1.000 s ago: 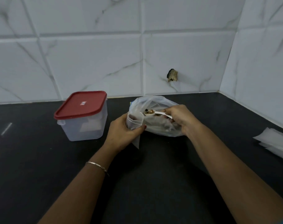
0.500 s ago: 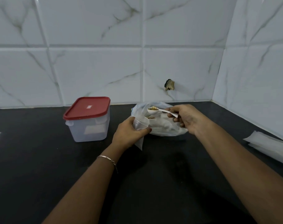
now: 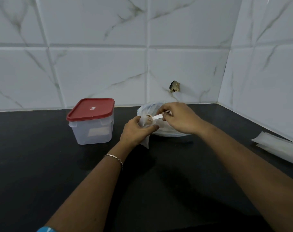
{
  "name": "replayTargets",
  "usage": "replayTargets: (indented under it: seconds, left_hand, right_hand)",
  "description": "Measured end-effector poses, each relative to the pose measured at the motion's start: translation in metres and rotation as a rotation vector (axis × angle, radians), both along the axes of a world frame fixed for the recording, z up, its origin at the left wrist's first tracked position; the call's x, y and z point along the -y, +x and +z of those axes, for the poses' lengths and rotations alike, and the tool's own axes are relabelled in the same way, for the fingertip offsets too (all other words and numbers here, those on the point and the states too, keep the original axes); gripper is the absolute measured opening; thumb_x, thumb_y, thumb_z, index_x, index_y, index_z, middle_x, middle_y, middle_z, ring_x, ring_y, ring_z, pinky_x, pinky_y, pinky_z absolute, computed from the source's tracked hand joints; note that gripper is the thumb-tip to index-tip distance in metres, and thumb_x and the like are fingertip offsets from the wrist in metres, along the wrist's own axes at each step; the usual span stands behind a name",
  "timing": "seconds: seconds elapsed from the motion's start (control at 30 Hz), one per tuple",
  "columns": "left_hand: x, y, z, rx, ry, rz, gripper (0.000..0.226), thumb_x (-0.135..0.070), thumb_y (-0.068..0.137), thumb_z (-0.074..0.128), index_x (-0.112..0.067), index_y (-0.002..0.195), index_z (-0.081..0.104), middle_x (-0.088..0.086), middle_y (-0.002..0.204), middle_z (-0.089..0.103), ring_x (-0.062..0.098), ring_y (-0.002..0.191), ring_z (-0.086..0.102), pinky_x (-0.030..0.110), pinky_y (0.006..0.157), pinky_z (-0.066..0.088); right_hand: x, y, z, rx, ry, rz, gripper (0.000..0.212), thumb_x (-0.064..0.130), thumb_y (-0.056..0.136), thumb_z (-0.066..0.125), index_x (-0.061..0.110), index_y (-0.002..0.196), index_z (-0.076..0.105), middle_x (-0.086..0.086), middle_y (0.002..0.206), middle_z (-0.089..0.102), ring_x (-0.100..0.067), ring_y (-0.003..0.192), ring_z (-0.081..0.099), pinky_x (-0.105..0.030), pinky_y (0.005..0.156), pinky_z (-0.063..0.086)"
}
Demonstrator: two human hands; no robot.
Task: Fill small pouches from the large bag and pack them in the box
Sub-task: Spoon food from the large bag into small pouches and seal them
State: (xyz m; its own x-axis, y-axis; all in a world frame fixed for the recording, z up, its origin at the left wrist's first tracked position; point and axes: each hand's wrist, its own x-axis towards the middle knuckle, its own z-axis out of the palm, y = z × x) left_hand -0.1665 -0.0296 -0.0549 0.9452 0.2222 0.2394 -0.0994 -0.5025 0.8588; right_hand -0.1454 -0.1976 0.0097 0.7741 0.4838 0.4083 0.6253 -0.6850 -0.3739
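Since half a second ago the right hand (image 3: 179, 119) has swung in toward the left hand (image 3: 135, 131), and the white spoon (image 3: 157, 116) that sat level above the small pouch (image 3: 146, 122) now has its bowl tipped into the pouch mouth; right thumb and fingertips pinch the spoon handle, the other fingers curled over it; left fingers and thumb are wrapped round the small pouch just under its open mouth, holding it upright, its lower end hanging free below the palm and clear of the black counter (image 3: 42, 164); brownish contents show inside the pouch mouth, too small to identify; the large bag (image 3: 167, 132) lies on the counter touching the pouch at its 2 o'clock, mostly hidden under the right hand; the box (image 3: 92, 131) stands well apart at the pouch's 9 o'clock, its red lid (image 3: 90, 108) on; a pile of empty pouches (image 3: 279, 146) lies far off at 3 o'clock near the side wall; a thin bracelet (image 3: 114, 157) circles the left wrist
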Motion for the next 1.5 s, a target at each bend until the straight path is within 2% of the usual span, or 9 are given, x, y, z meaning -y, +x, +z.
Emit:
replayTargets:
  seconds: [0.17, 0.33, 0.5, 0.7, 0.83, 1.03, 1.2, 1.4, 1.5]
  left_hand:
    - [-0.002, 0.002, -0.003, 0.021, -0.079, 0.007, 0.068, -0.063, 0.051, 0.074, -0.015, 0.098, 0.064, 0.008, 0.099, 0.070, 0.022, 0.092, 0.066, 0.048, 0.087, 0.054]
    - [-0.005, 0.010, -0.007, 0.017, -0.114, -0.036, 0.045, -0.049, 0.067, 0.081, -0.027, 0.100, 0.060, -0.003, 0.102, 0.068, 0.014, 0.096, 0.065, 0.039, 0.089, 0.055]
    - [-0.007, 0.012, -0.010, 0.028, -0.124, -0.053, 0.046, -0.046, 0.069, 0.082, -0.026, 0.105, 0.061, -0.006, 0.102, 0.068, 0.011, 0.097, 0.064, 0.034, 0.087, 0.054]
    - [-0.006, 0.011, -0.007, 0.020, -0.064, -0.009, 0.033, -0.045, 0.069, 0.077, -0.031, 0.095, 0.060, -0.006, 0.099, 0.068, 0.014, 0.096, 0.065, 0.037, 0.088, 0.054]
    - [-0.006, 0.009, -0.005, -0.058, 0.072, 0.056, 0.051, -0.056, 0.059, 0.062, -0.028, 0.102, 0.065, -0.007, 0.097, 0.069, 0.014, 0.092, 0.065, 0.041, 0.088, 0.054]
    - [-0.003, 0.004, 0.006, -0.077, 0.153, 0.061, 0.045, -0.059, 0.060, 0.058, -0.029, 0.092, 0.065, -0.006, 0.091, 0.069, 0.016, 0.087, 0.066, 0.042, 0.083, 0.056]
    - [0.006, -0.002, 0.020, 0.165, -0.049, 0.069, 0.008, -0.036, 0.073, 0.070, -0.032, 0.077, 0.065, -0.011, 0.079, 0.071, 0.007, 0.079, 0.067, 0.035, 0.075, 0.057]
    - [0.002, -0.002, 0.011, -0.009, 0.209, 0.028, 0.060, -0.065, 0.063, 0.056, -0.017, 0.098, 0.066, -0.001, 0.094, 0.068, 0.018, 0.088, 0.064, 0.046, 0.083, 0.055]
    - [-0.003, -0.004, 0.012, -0.063, 0.239, 0.065, 0.055, -0.062, 0.066, 0.055, -0.017, 0.095, 0.065, -0.001, 0.090, 0.066, 0.018, 0.084, 0.063, 0.047, 0.080, 0.055]
  right_hand:
    - [-0.003, -0.005, -0.013, 0.629, -0.300, 0.046, 0.026, 0.007, 0.086, 0.064, 0.024, 0.104, 0.070, 0.007, 0.097, 0.068, -0.017, 0.089, 0.056, -0.032, 0.076, 0.044]
    - [0.007, -0.003, -0.026, 0.803, -0.214, 0.079, 0.031, 0.003, 0.075, 0.072, 0.017, 0.103, 0.070, 0.001, 0.095, 0.068, -0.022, 0.088, 0.060, -0.034, 0.073, 0.047]
    - [0.010, 0.001, -0.032, 0.683, -0.058, 0.065, 0.027, 0.004, 0.084, 0.061, 0.016, 0.107, 0.069, 0.000, 0.099, 0.069, -0.021, 0.091, 0.059, -0.036, 0.079, 0.049]
    - [0.025, 0.024, -0.032, 0.027, 0.584, -0.127, 0.017, 0.012, 0.094, 0.059, 0.024, 0.098, 0.070, 0.009, 0.083, 0.067, -0.007, 0.067, 0.065, -0.020, 0.061, 0.048]
    - [0.033, 0.039, -0.030, -0.023, 0.216, -0.124, 0.018, 0.008, 0.090, 0.062, 0.023, 0.093, 0.071, 0.006, 0.093, 0.071, -0.005, 0.073, 0.063, -0.022, 0.072, 0.046]
    - [0.011, 0.040, -0.043, 0.318, -0.146, -0.191, 0.022, 0.009, 0.088, 0.060, 0.020, 0.104, 0.069, -0.001, 0.098, 0.069, -0.021, 0.089, 0.062, -0.033, 0.075, 0.051]
    - [0.011, 0.025, -0.043, 0.327, -0.216, -0.060, 0.016, 0.016, 0.088, 0.060, 0.026, 0.094, 0.071, 0.007, 0.090, 0.070, -0.013, 0.084, 0.064, -0.032, 0.076, 0.052]
    - [0.027, 0.013, -0.043, 0.109, -0.251, 0.008, 0.033, 0.003, 0.085, 0.065, 0.028, 0.106, 0.073, 0.011, 0.108, 0.070, -0.005, 0.096, 0.063, -0.024, 0.085, 0.051]
    - [0.041, 0.013, -0.035, -0.011, -0.139, -0.018, 0.028, 0.005, 0.086, 0.066, 0.029, 0.097, 0.075, 0.012, 0.105, 0.069, -0.001, 0.088, 0.062, -0.019, 0.081, 0.051]
